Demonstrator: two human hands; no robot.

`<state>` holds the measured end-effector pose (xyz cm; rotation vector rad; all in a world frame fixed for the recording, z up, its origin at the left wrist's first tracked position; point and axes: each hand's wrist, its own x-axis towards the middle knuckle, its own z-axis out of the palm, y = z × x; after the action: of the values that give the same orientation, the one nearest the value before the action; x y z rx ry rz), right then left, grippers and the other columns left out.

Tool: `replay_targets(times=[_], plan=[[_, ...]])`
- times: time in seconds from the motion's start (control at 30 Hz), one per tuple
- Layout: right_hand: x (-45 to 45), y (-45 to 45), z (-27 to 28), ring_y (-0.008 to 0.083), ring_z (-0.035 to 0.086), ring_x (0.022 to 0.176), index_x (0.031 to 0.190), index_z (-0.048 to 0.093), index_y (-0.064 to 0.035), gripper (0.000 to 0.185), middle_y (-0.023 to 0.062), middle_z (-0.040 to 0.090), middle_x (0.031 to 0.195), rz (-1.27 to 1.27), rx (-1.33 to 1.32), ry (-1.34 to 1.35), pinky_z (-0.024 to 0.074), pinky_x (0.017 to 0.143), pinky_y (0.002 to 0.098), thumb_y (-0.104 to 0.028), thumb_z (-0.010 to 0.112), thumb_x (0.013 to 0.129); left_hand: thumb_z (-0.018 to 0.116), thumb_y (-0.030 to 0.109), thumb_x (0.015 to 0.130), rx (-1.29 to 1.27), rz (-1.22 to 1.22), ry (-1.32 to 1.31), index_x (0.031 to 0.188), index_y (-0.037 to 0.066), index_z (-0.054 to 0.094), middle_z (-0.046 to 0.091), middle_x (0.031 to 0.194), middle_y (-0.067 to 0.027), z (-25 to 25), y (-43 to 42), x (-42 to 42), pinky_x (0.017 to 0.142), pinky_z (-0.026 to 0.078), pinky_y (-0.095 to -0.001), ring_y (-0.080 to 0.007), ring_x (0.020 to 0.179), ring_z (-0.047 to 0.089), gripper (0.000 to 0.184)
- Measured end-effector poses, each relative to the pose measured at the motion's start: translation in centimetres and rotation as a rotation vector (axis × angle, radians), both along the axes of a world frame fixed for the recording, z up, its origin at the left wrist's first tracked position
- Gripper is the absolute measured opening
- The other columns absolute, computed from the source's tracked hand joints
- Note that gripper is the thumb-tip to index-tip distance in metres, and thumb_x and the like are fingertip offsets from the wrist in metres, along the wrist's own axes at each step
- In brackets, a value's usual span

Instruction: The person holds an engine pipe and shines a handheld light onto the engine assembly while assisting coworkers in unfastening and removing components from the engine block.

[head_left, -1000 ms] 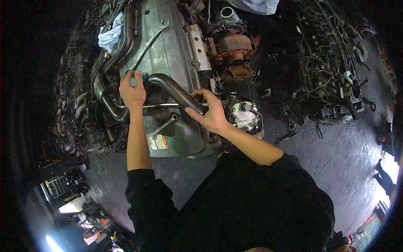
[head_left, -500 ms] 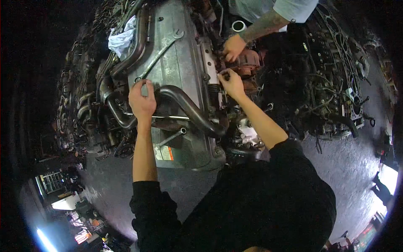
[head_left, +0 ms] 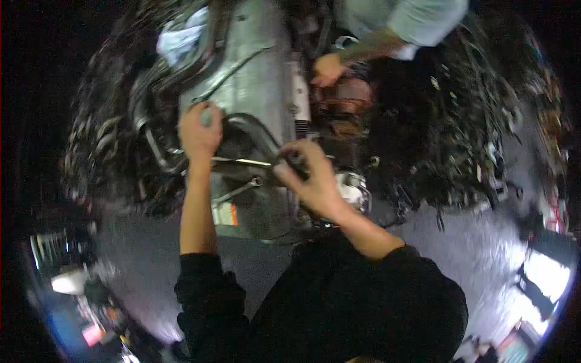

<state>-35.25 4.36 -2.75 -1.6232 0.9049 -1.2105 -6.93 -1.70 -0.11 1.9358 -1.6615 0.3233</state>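
Note:
My left hand [head_left: 200, 133] rests near the lower end of a long wrench [head_left: 233, 71] on the grey engine cover [head_left: 254, 85]; its fingers curl, and motion blur hides what they hold, if anything. Around the curved dark pipe [head_left: 257, 134], near its right end, bend the fingers and thumb of my right hand [head_left: 311, 175]. A thin bright rod [head_left: 245, 161] runs between my hands, passing by the pipe. Below it a shorter wrench [head_left: 239, 190] lies on the cover, above a white and orange label [head_left: 225, 214].
A co-worker's hand [head_left: 330, 69] reaches in at the top by a rusty red part [head_left: 354, 94]. A pale cloth [head_left: 180, 37] lies at the upper left. Engine parts with cables [head_left: 466, 133] stand on the right.
My right hand left the pipe, went up beside the rusty part, and has come back down to the pipe. The co-worker's arm has come in from the top. The view has shifted and blurred.

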Motion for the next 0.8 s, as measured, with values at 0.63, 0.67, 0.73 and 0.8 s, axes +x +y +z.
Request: replay_targets(times=[0.63,0.67,0.73,0.8], plan=[[2.2,9.7,12.8,0.0336,0.064,0.089,0.103,0.07,-0.0031,0.04,0.0167,0.067,0.096,0.727,-0.502,0.322,0.051,0.084,0.0475,-0.027,0.083,0.073,0.06,0.033,0.099,0.17,-0.219,0.162,0.112,-0.004,0.072,0.074,0.107,-0.0189,-4.5,-5.5,2.9,0.089,0.053,-0.038,-0.0284,0.096,0.07,0.042],[3.4,10.2,13.7,0.0338,0.065,0.088,0.102,0.07,-0.0029,0.04,0.0169,0.068,0.094,0.741,-0.506,0.306,0.0515,0.083,0.0476,-0.027,0.083,0.073,0.06,0.034,0.099,0.167,-0.222,0.165,0.113,-0.004,0.072,0.074,0.107,-0.0188,-3.9,-5.4,3.4,0.089,0.053,-0.0379,-0.0282,0.096,0.07,0.042],[5.0,10.8,14.8,0.0343,0.066,0.086,0.101,0.07,-0.0023,0.04,0.0173,0.068,0.092,0.786,-0.516,0.326,0.0524,0.082,0.0478,-0.028,0.082,0.073,0.06,0.035,0.1,0.161,-0.223,0.194,0.113,-0.004,0.072,0.074,0.108,-0.0187,-4.0,-5.3,3.9,0.09,0.053,-0.0378,-0.0277,0.097,0.07,0.044],[6.5,11.4,17.2,0.0347,0.067,0.084,0.099,0.071,-0.0018,0.039,0.0177,0.069,0.089,0.803,-0.541,0.312,0.0534,0.081,0.048,-0.028,0.082,0.072,0.06,0.037,0.1,0.141,-0.236,0.184,0.114,-0.004,0.072,0.074,0.109,-0.0187,-3.0,-4.4,5.0,0.09,0.053,-0.0376,-0.0271,0.098,0.07,0.045]])
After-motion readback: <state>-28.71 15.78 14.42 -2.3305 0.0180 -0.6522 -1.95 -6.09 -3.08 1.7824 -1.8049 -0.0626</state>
